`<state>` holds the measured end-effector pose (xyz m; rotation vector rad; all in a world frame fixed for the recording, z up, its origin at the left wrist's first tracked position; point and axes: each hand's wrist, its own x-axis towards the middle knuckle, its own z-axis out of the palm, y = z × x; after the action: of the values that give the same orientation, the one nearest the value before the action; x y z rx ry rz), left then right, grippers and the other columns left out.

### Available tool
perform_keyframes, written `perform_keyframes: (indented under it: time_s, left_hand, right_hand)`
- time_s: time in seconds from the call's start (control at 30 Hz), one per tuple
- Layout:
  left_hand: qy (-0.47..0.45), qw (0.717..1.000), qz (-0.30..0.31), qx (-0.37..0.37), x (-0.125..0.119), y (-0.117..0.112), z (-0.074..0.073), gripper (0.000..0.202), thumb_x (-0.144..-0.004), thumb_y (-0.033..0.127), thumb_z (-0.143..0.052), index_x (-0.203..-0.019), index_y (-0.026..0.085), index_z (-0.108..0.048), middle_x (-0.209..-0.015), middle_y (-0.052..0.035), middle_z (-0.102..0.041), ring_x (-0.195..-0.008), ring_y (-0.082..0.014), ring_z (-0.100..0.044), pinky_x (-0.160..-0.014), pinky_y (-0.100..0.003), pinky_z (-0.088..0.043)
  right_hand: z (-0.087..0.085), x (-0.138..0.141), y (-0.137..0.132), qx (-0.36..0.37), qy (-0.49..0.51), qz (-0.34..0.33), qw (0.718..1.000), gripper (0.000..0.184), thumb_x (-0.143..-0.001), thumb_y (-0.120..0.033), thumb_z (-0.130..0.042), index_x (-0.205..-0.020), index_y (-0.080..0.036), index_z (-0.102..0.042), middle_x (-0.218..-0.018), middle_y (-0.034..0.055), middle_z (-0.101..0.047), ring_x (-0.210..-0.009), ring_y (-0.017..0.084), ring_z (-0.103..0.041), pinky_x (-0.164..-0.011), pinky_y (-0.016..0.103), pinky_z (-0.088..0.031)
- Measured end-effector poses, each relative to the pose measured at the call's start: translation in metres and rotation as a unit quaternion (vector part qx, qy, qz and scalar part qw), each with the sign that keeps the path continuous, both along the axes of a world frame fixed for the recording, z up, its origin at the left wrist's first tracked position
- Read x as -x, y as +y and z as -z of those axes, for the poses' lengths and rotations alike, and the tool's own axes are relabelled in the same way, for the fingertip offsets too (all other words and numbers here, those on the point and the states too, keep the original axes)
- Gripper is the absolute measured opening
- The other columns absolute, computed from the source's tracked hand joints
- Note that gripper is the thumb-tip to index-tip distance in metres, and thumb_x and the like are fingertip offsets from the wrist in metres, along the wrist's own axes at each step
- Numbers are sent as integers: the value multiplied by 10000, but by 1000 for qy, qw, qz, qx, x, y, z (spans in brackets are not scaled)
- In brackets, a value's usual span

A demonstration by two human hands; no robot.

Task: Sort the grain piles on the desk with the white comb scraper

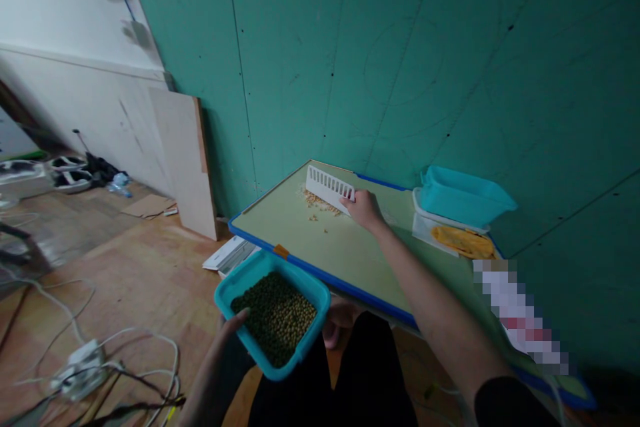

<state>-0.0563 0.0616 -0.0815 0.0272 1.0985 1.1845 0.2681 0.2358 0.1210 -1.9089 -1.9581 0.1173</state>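
My left hand (235, 330) grips the near left rim of a turquoise plastic basin (223, 290), its thumb over the edge. Dark green beans (263, 297) and yellow soybeans (295, 320) fill the basin's bottom. It is held just below the front edge of the low table (295, 240). My right hand (365, 209) is closed on the right end of a white slotted plastic strip (327, 188), which stands on edge on the tabletop. Loose soybeans (320, 203) lie scattered along the strip's near side.
At the table's right stand a turquoise container (463, 197), a folded yellow cloth (463, 240) and a blurred-out packet (520, 317). A green wall (400, 67) rises behind. Cables and a power strip (83, 367) lie on the floor at left, near a leaning board (183, 160).
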Motion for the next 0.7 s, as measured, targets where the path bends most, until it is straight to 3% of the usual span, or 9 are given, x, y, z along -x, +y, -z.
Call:
perform_keyframes:
  time_s: [0.07, 0.1, 0.17, 0.27, 0.33, 0.5, 0.63, 0.7]
  left_hand:
    - [-10, 998, 2, 58, -3, 1, -3, 1450, -399, -45, -888, -1753, 209, -437, -532, 43, -729, -986, -520, -873, -509, -421, -672]
    - [4, 999, -1, 50, -8, -2, -6, 1462, -372, -47, -894, -1739, 225, -453, -566, 36, -755, -1027, -522, -868, -542, -428, -685]
    - [44, 998, -24, -48, -20, -11, -12, 1419, -397, 102, -984, -1718, 242, -483, -731, -20, -849, -1194, -538, -827, -665, -484, -725]
    - [78, 994, -38, -69, -38, -25, -22, 1201, -535, 385, -1016, -1645, 293, -566, -994, -98, -916, -1413, -561, -717, -857, -631, -730]
    - [90, 992, -40, -78, -45, -28, -28, 1085, -592, 458, -989, -1597, 307, -609, -1116, -128, -918, -1488, -560, -661, -922, -681, -711]
    - [87, 994, -37, -59, -46, -22, -33, 1329, -374, 263, -1036, -1617, 229, -567, -930, -114, -912, -1536, -571, -611, -990, -646, -713]
    - [63, 994, -41, -79, -47, -29, -31, 1085, -639, 352, -989, -1635, 316, -560, -1161, -89, -921, -1515, -500, -660, -1055, -616, -693]
    - [55, 996, -30, -58, -46, -35, -31, 941, -745, 332, -953, -1609, 306, -581, -1269, -119, -897, -1454, -484, -714, -1052, -612, -689]
  right_hand:
    - [2, 2, -1, -14, 0, -18, 1000, 256, -1105, -276, -703, -1164, -135, -908, -1204, 210, -888, -1119, 292, -860, -854, 279, -565]
    - [3, 3, -2, -22, 2, -31, 999, 251, -1107, -267, -699, -1169, -139, -907, -1209, 203, -889, -1124, 289, -858, -857, 278, -566]
    - [7, 7, -3, -33, 7, -60, 998, 244, -1109, -255, -699, -1190, -149, -904, -1219, 186, -890, -1144, 286, -853, -857, 275, -569]
    - [12, 14, -6, -24, -3, -84, 996, 236, -1101, -257, -718, -1218, -165, -902, -1181, 168, -900, -1113, 287, -858, -831, 277, -574]
    - [15, 17, -8, -20, -18, -86, 996, 225, -1092, -253, -729, -1208, -173, -905, -1143, 165, -904, -1072, 288, -861, -814, 282, -574]
    - [17, 16, -9, -24, -21, -96, 995, 200, -1079, -250, -745, -1158, -164, -908, -1103, 168, -903, -1047, 288, -855, -795, 283, -564]
    - [18, 13, -8, -29, -11, -106, 994, 152, -1047, -232, -774, -1068, -165, -909, -1068, 162, -901, -987, 279, -846, -769, 279, -544]
    - [20, 12, -8, -32, -3, -115, 993, 131, -1032, -222, -787, -1035, -167, -905, -1051, 158, -900, -964, 270, -838, -759, 273, -528]
